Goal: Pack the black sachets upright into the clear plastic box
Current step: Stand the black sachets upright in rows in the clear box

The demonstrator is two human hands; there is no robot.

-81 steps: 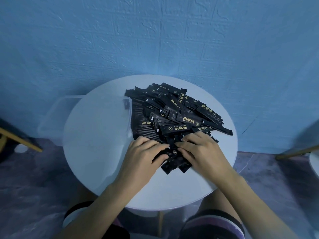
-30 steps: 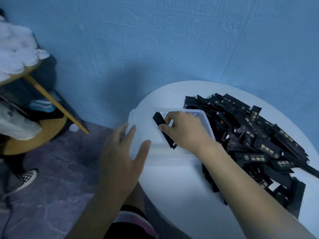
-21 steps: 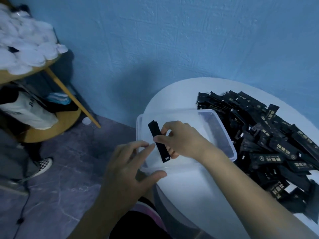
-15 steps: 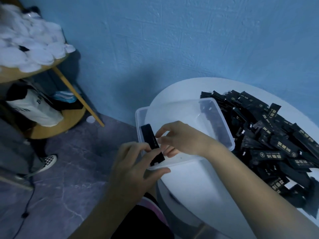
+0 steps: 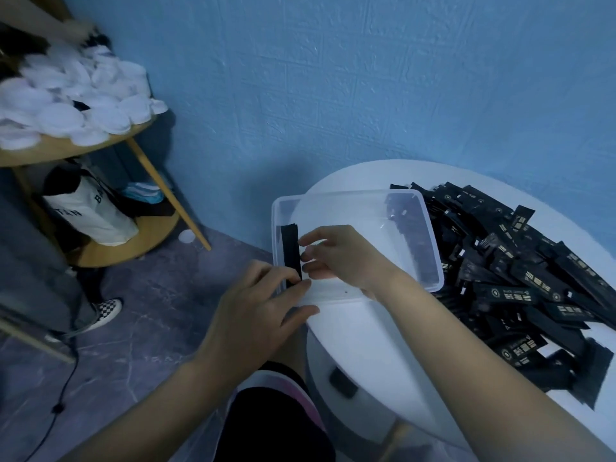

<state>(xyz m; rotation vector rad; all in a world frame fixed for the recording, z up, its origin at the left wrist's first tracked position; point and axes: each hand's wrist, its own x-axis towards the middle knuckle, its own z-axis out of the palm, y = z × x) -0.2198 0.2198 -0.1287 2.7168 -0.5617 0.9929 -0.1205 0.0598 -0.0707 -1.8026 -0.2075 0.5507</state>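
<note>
Where the right hand (image 5: 346, 258) grips, sachets (image 5: 290, 248) stand in the box (image 5: 350, 194).

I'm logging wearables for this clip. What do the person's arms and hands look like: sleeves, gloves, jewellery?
The left hand and right hand wear no gloves, and no rings, watch or bands are visible. Both arms are bare to the frame edge, with no sleeves showing.

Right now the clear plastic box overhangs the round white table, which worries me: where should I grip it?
Probably the near rim of the clear plastic box, from your side: its lip juts out for fingers to hook, the loose pile of black sachets crowds its right wall, and upright black sachets stand against the left wall.
</note>
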